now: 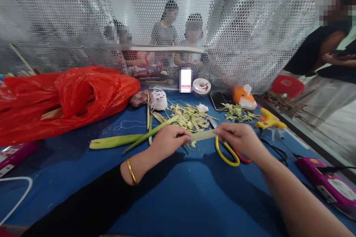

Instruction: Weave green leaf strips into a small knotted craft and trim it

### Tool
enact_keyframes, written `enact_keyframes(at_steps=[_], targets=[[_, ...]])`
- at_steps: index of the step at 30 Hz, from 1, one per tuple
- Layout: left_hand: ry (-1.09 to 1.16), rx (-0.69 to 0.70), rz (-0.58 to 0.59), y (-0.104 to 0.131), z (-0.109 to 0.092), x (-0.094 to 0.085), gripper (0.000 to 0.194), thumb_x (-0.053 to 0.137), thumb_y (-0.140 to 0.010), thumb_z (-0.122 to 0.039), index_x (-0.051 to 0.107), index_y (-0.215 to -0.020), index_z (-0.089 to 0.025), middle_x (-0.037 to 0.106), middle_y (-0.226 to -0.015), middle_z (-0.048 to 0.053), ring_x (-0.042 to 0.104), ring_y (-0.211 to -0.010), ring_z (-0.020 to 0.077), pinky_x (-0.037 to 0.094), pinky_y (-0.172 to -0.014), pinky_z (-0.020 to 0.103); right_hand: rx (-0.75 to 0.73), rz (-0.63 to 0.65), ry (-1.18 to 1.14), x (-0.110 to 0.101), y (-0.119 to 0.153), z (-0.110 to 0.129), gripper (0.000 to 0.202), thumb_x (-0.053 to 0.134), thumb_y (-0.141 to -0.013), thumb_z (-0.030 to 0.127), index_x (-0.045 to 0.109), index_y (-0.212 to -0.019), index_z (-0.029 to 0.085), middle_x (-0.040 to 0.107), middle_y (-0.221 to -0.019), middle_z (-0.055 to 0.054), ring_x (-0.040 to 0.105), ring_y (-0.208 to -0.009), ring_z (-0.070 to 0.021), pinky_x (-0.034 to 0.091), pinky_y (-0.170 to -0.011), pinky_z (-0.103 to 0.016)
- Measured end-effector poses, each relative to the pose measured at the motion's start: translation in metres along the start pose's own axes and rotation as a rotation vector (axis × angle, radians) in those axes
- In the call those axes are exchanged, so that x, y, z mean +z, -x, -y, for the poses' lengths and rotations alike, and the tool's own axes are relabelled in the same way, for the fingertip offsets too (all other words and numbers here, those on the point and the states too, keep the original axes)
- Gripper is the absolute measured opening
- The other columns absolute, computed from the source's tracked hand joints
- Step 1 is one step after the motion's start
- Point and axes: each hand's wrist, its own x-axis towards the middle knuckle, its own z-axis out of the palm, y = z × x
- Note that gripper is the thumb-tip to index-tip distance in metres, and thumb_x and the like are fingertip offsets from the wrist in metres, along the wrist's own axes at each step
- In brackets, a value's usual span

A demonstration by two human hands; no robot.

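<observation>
Between my two hands a short pale green leaf strip (204, 135) is stretched nearly level above the blue table (178, 192). My left hand (169, 140) pinches its left end, and my right hand (240, 139) pinches the right end. Just under my right hand lie scissors (228, 154) with yellow and red handles, partly covered by it. Long green leaf stalks (116, 141) rest to the left of my left hand. Beyond both hands spreads a pile of cut leaf scraps (189, 116).
A red plastic bag (94, 92) fills the left. White string (159, 99), a ribbon spool (201, 86), a phone (218, 100) and a tissue pack (244, 97) stand farther back. On the right are a yellow glue gun (271, 119) and a purple power strip (328, 181). People sit behind perforated sheeting.
</observation>
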Motion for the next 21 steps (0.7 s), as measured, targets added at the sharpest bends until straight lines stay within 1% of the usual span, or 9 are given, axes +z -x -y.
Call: enact_keyframes(at_steps=[2,4,6,8,10,13,16,19,21], targets=[[-0.153,0.096,0.032,-0.008,0.000,-0.013,0.020,0.067,-0.075,-0.026,0.071,-0.056,-0.021,0.066,-0.056,0.002,0.055,-0.056,0.0154,0.036,-0.058,0.025,0.061,-0.086,-0.022,-0.016,-0.004,-0.011,0.033,0.055,-0.087,0.043,0.065,-0.067,0.019,0.062,-0.057,0.000,0.054,-0.053,-0.0142,0.039,-0.052,-0.024],[-0.152,0.119,0.035,-0.015,0.000,-0.023,0.023,0.066,-0.076,-0.027,0.070,-0.055,-0.020,0.068,-0.060,0.002,0.055,-0.058,0.0146,0.037,-0.059,0.024,0.095,-0.116,-0.037,-0.027,-0.006,-0.018,0.032,0.057,-0.085,0.044,0.066,-0.067,0.019,0.063,-0.056,-0.001,0.055,-0.052,-0.0147,0.040,-0.052,-0.025],[-0.093,0.088,-0.026,-0.018,0.000,-0.029,0.021,0.068,-0.074,-0.026,0.070,-0.054,-0.020,0.065,-0.056,0.002,0.051,-0.054,0.0134,0.035,-0.055,0.024,0.117,-0.157,-0.072,-0.030,-0.006,-0.021,0.032,0.059,-0.083,0.046,0.067,-0.067,0.019,0.063,-0.056,-0.001,0.057,-0.053,-0.0156,0.043,-0.054,-0.026],[-0.013,0.046,-0.091,-0.020,0.000,-0.032,0.017,0.069,-0.073,-0.026,0.071,-0.057,-0.020,0.063,-0.054,0.002,0.047,-0.050,0.0121,0.033,-0.051,0.023,0.135,-0.174,-0.126,-0.029,-0.007,-0.020,0.035,0.061,-0.082,0.048,0.066,-0.064,0.019,0.063,-0.055,-0.002,0.058,-0.053,-0.0161,0.045,-0.055,-0.027],[0.050,0.019,-0.129,-0.020,-0.002,-0.031,0.017,0.068,-0.074,-0.026,0.070,-0.059,-0.019,0.062,-0.053,0.002,0.046,-0.048,0.0110,0.033,-0.050,0.023,0.148,-0.153,-0.159,-0.027,-0.007,-0.018,0.038,0.061,-0.081,0.051,0.064,-0.061,0.019,0.063,-0.055,-0.002,0.058,-0.052,-0.0161,0.045,-0.054,-0.027],[0.102,-0.002,-0.139,-0.019,-0.004,-0.030,0.023,0.066,-0.076,-0.024,0.066,-0.054,-0.018,0.055,-0.047,0.000,0.043,-0.045,0.0098,0.033,-0.049,0.023,0.144,-0.118,-0.140,-0.024,-0.008,-0.014,0.040,0.059,-0.081,0.051,0.064,-0.058,0.019,0.063,-0.055,-0.002,0.057,-0.052,-0.0158,0.044,-0.053,-0.026],[0.161,-0.026,-0.168,-0.019,-0.005,-0.028,0.029,0.065,-0.077,-0.025,0.059,-0.049,-0.018,0.048,-0.043,-0.002,0.038,-0.043,0.0086,0.029,-0.048,0.022,0.119,-0.116,-0.103,-0.022,-0.007,-0.012,0.039,0.057,-0.084,0.050,0.063,-0.060,0.019,0.063,-0.055,-0.002,0.056,-0.053,-0.0158,0.043,-0.052,-0.026],[0.233,-0.069,-0.265,-0.020,-0.002,-0.026,0.030,0.066,-0.076,-0.024,0.055,-0.050,-0.017,0.043,-0.043,-0.005,0.034,-0.043,0.0072,0.024,-0.046,0.021,0.051,-0.167,-0.010,-0.014,-0.003,-0.005,0.035,0.053,-0.089,0.045,0.065,-0.067,0.020,0.063,-0.058,-0.001,0.057,-0.055,-0.0160,0.043,-0.054,-0.026],[0.310,-0.122,-0.328,-0.021,0.001,-0.025,0.031,0.063,-0.078,-0.026,0.050,-0.051,-0.018,0.039,-0.044,-0.006,0.034,-0.043,0.0067,0.023,-0.045,0.020,-0.060,-0.226,0.096,-0.005,0.001,0.001,0.031,0.050,-0.092,0.040,0.068,-0.074,0.021,0.067,-0.064,-0.002,0.061,-0.060,-0.0165,0.045,-0.059,-0.026]])
